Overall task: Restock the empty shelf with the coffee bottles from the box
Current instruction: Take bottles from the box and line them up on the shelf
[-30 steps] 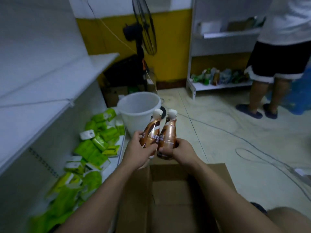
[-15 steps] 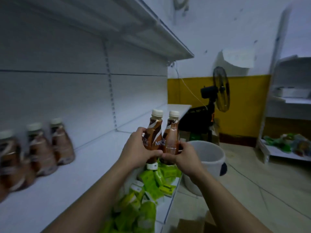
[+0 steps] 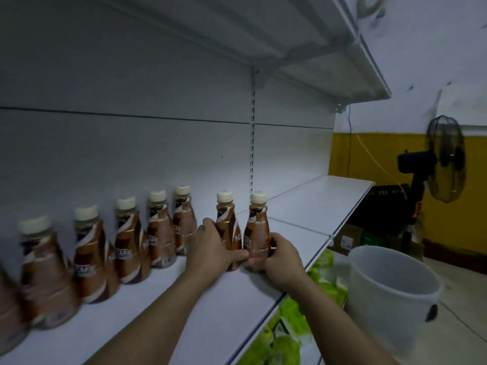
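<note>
Coffee bottles, two of them, are standing upright side by side on the white shelf (image 3: 237, 306), each being gripped low on its body. The left hand (image 3: 210, 250) is wrapping its fingers and thumb round the left bottle (image 3: 228, 227), and the right hand (image 3: 283, 259) is closing round the right bottle (image 3: 258, 230) in the same way. Both grips are clamping tight on the brown wrappers, with the cream caps poking clear above. The two bottles are sitting just beside each other, nearly touching. Their bases are appearing to meet the shelf board, though the hands are hiding part of that edge.

Just to the left, a row of bottles (image 3: 131, 241) of the same kind is running along the shelf toward the left edge of the view. All are standing upright, and the nearest ones are blurring. The last of that row is standing just behind the left hand's knuckles.

An upper shelf (image 3: 329, 56) is hanging overhead. Below the shelf, green packets (image 3: 287, 341) are lying in a heap, and a white bucket (image 3: 390, 293) is sitting on the floor just beside them. Farther right a black fan (image 3: 445, 159) is standing against a yellow wall (image 3: 374, 159), with cardboard boxes (image 3: 347, 238) sitting near its foot.
</note>
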